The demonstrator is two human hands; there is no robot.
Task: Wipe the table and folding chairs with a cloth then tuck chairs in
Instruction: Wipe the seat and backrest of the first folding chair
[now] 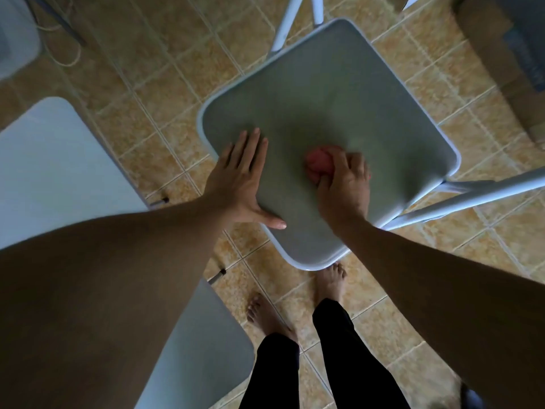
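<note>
A grey folding chair seat [339,93] with a pale rim stands below me on the tiled floor. My left hand [239,178] lies flat on the seat's left edge, fingers spread, thumb along the near rim. My right hand [343,184] presses a bunched red cloth [317,162] onto the middle of the seat; the cloth is blurred and mostly hidden under my fingers. The chair's white metal frame [472,196] runs off to the right.
A second pale chair seat [56,160] sits at the left, and another pale surface [200,343] shows under my left forearm. My bare feet [330,281] stand just before the seat. A cord [73,54] lies on the floor at upper left; a brown box [501,69] at upper right.
</note>
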